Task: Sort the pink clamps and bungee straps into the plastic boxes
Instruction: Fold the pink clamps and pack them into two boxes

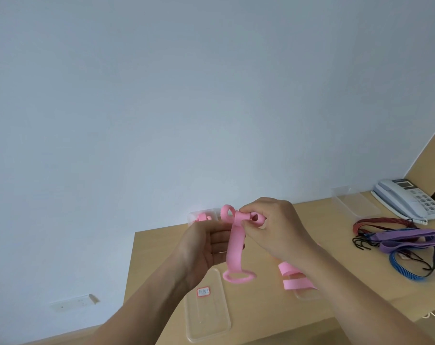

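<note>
Head view: my only camera, looking over a wooden desk (323, 220) toward a pale wall (211, 95).
Right hand (276, 227): thumb and fingers pinch the looped top of the pink clamp (235, 242), held up above the desk.
Left hand (206, 247): palm toward me, fingers relaxed and fairly straight behind the clamp's band. I can't tell whether they touch it.
Pink clamp: hangs roughly upright between the two hands, one loop sticking out on each side of the pinch and a ring at the bottom end, clear of the desk.
Second pink clamp (296, 280): lies folded on the desk, partly hidden under my right forearm.
Back box (191, 217): clear plastic, at the far desk edge behind the hands, with pink pieces (201, 217) inside. Too blurred for me to count them.
Labelled box (206, 319): clear and flat, at the near desk edge below the left hand, with a red-bordered label (203, 292) on it.
Right box (346, 200): clear, at the far right beside the telephone (408, 197).
Bungee straps (398, 242): tangled pile of red, purple, blue and black with hooks, on the desk in front of the telephone, well apart from the hands.
</note>
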The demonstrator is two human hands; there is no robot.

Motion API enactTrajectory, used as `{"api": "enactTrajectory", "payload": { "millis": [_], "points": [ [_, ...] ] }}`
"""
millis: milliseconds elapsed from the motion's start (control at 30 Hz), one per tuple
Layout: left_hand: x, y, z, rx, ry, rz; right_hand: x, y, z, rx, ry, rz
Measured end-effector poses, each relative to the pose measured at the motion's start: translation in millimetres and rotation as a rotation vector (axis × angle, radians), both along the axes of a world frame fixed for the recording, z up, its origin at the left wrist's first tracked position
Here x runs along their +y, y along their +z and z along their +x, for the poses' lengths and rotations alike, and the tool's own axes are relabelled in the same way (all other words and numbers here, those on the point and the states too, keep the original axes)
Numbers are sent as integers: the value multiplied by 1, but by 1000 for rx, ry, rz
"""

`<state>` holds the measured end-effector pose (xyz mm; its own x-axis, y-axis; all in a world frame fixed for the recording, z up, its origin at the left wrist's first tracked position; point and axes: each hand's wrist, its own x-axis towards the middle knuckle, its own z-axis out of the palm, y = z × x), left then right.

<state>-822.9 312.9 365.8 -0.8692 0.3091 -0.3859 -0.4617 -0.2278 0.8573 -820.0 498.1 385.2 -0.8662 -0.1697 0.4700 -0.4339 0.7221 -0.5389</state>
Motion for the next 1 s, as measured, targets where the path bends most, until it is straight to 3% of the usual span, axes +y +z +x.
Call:
{"api": "enactTrajectory", "payload": {
  "millis": [200, 467, 633, 833, 1000],
  "points": [
    [-1, 1, -4, -10, 16, 70, -9, -17, 5, 197, -38, 81],
    [-3, -4, -6, 245, -111, -6, -12, -22, 9, 213, 31, 68],
    [-1, -7, -8, 243, -111, 32, -11, -23, 16, 188, 64, 58],
    [0, -4, -6, 299, -4, -56, -8, -10, 11, 107, 63, -196],
    [2, 2, -6, 334, 39, -97, -5, -7, 1, -76, 32, -108]
  ]
}}
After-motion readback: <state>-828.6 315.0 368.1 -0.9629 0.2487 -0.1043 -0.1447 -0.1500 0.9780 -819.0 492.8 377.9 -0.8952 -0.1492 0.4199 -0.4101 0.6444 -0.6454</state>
